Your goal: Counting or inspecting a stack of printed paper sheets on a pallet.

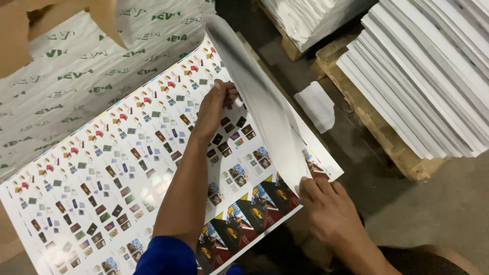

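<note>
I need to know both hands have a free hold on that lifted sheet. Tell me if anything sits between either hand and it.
Nothing visible does. The left hand touches the curled sheet directly at its upper part, and the right hand grips its lower corner. Only the printed stack lies beneath.

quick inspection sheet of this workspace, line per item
surface: stack of large printed sheets, covered in rows of small colour pictures.
job's things: top sheet lifted and curled over along its right edge, blank white underside showing.
clutter: torn white paper scrap on the dark floor; brown cardboard at top left.
hands: left hand reaches under the curled sheet; right hand pinches its near corner.
cables: nothing seen.
surroundings: wrapped white bundle with green print behind; stacks of white sheets on wooden pallets at right.
</note>
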